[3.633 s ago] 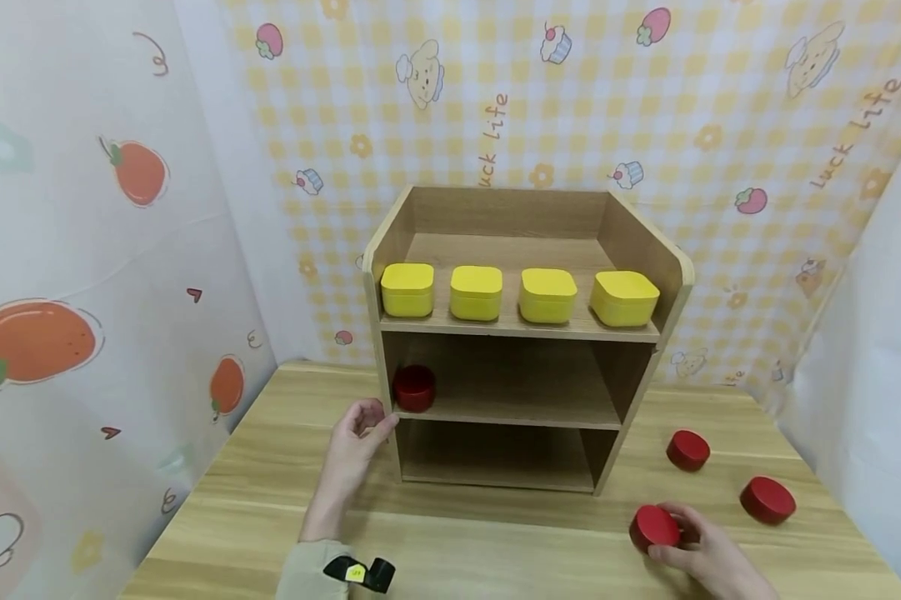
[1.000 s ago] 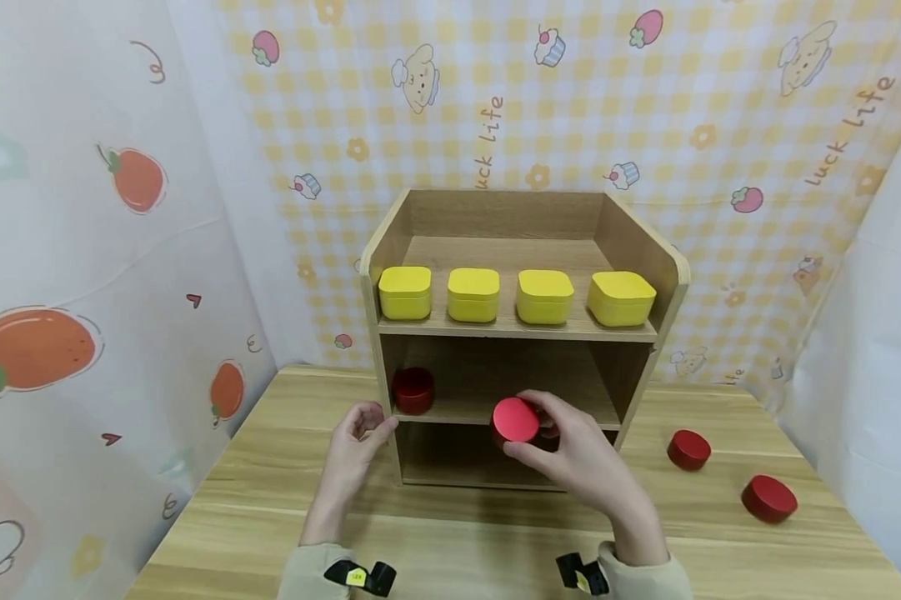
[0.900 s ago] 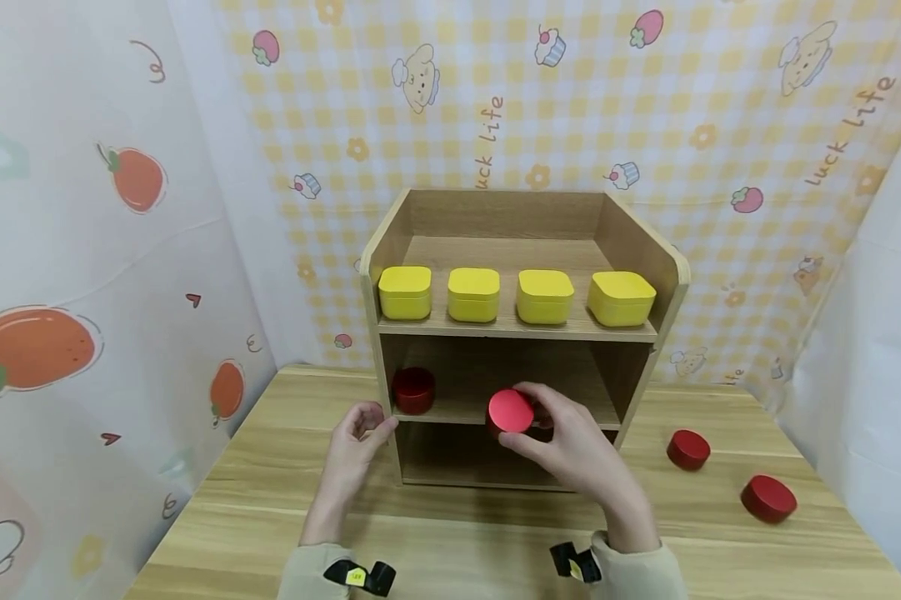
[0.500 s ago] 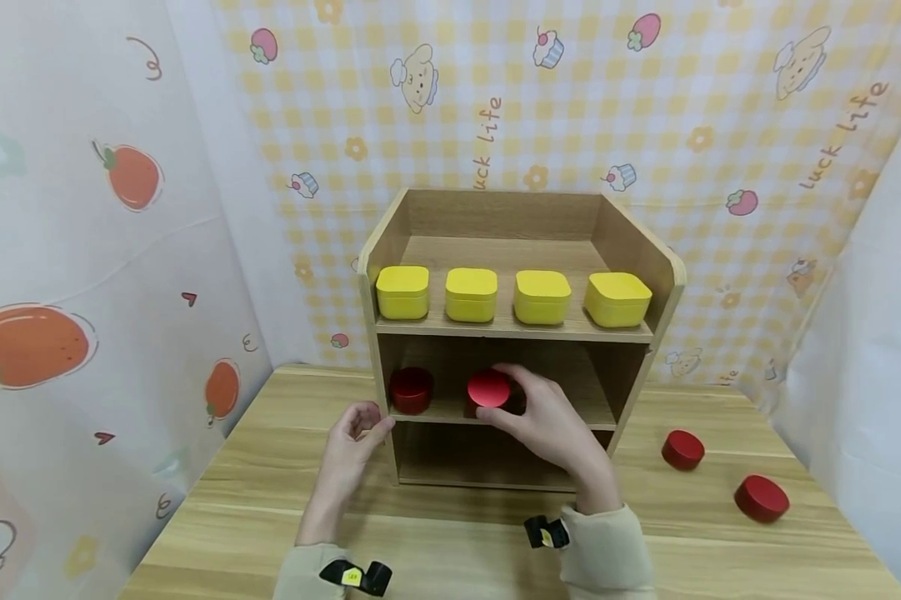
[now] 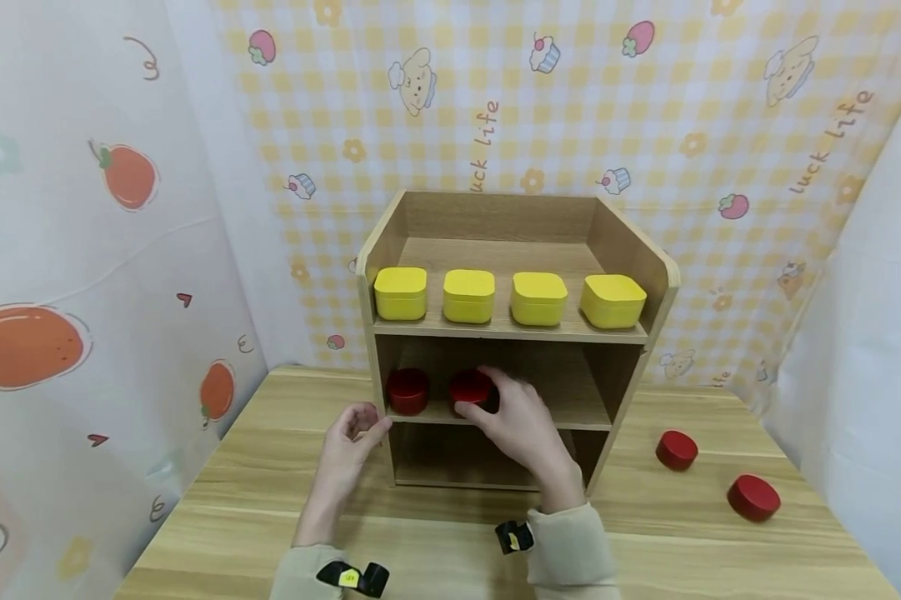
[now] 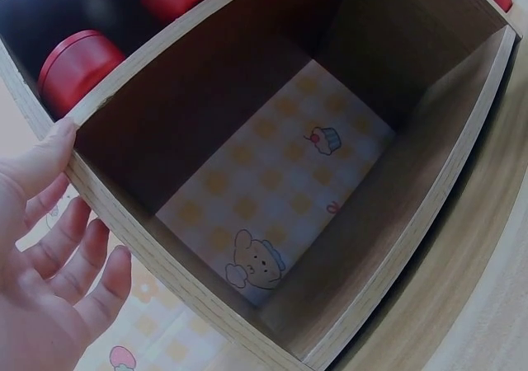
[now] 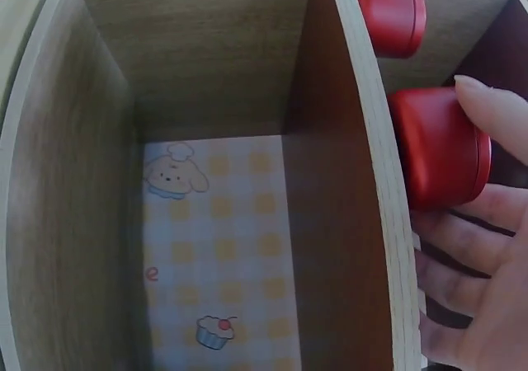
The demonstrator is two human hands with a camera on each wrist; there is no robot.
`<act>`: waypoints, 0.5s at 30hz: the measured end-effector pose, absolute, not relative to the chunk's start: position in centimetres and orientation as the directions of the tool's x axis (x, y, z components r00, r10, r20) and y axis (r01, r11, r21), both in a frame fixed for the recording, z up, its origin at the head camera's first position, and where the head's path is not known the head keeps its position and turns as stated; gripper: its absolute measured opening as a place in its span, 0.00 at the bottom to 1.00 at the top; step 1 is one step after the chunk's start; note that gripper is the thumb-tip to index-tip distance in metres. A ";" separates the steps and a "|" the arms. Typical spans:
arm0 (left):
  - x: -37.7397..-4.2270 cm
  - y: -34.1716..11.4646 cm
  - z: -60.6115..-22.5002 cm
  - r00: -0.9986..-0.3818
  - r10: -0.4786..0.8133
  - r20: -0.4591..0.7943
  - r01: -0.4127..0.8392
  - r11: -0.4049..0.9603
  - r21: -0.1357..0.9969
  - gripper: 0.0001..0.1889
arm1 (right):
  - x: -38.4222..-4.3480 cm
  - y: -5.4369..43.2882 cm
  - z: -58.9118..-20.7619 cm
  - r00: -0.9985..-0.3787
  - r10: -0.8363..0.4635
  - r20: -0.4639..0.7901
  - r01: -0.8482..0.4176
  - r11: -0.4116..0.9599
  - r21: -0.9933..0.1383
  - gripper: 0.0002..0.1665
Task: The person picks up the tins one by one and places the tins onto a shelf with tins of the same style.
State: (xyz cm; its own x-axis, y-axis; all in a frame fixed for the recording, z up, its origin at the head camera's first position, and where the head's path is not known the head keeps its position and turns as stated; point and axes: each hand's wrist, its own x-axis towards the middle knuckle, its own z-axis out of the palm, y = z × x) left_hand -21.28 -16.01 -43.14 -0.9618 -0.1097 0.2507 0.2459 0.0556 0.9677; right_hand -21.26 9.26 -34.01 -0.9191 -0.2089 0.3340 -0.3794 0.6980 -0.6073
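In the head view, my right hand (image 5: 521, 421) holds a red round lidded tin (image 5: 468, 390) at the front of the middle level of the wooden shelf unit (image 5: 510, 333). Thumb and fingers lie on either side of the tin (image 7: 441, 148) in the right wrist view, its base right at the board. A second red tin (image 5: 408, 392) stands to its left, by the side panel. My left hand (image 5: 351, 442) is at the unit's left side: its thumb rests on the front edge, and the fingers curl along the outer face of the panel (image 6: 148, 260).
Several yellow square lidded boxes (image 5: 539, 298) stand in a row along the top level. Two more red tins, one nearer the unit (image 5: 677, 451) and one further right (image 5: 753, 498), lie on the wood-grain table (image 5: 683, 558). Patterned cloth (image 5: 307, 100) hangs behind.
My right hand has carried the red tin from the table at the right, up and leftward, onto the middle level beside the other tin. My left hand has kept its place at the side panel.
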 end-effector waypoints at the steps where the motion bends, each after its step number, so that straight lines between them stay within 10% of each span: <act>1: -21.3 -16.0 -43.1 -0.962 -0.110 0.249 0.244 0.056 0.968 0.13 | -21.2 9.1 -34.1 -0.922 -0.196 0.333 -0.368 0.709 -0.601 0.38; 15: -21.4 -16.0 -43.1 -0.965 -0.118 0.234 0.228 0.062 0.972 0.13 | -20.6 6.7 -36.0 -0.852 -0.028 0.523 -0.342 0.787 -0.514 0.35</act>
State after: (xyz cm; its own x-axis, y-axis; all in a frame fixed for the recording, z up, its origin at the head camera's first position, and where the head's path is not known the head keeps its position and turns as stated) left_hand -21.36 -15.97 -43.14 -0.9651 -0.1177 0.2341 0.2282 0.0617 0.9717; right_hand -20.60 6.72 -35.95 -0.8517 -0.0282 0.5233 -0.3416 0.7871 -0.5136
